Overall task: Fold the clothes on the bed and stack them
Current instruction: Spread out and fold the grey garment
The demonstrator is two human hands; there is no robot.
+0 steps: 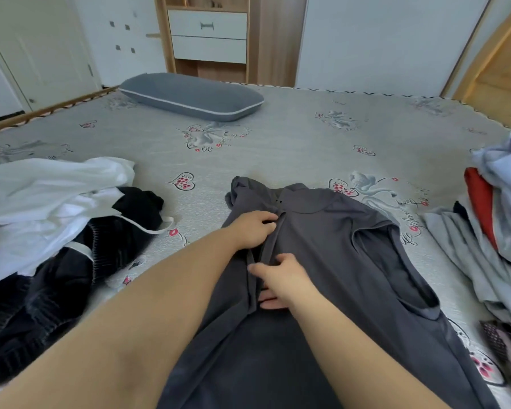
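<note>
Grey fabric fills the middle of the view: a dark grey shirt lies spread on the bed with its collar pointing away from the person, one side already gathered inward along a lengthwise crease. The left hand rests on the upper part of that crease just below the collar, fingers curled into the cloth, while the right hand sits a little lower on the same ridge, its fingertips tucked under the folded edge; both hands appear to be pinching fabric, near each other but not touching. To do this step well, it seems wise to keep the fold line straight from shoulder to hem, slide both hands along it to press out the bunching by the left shoulder, and lay the sleeve flat before bringing the other side across. The right sleeve opening looks slack and may need smoothing first, or the finished fold will be lumpy. Unfolded clothes wait on either side: a white and black heap to the left, and a pale blue, grey and red pile to the right. A grey pillow lies at the far end of the bed.
</note>
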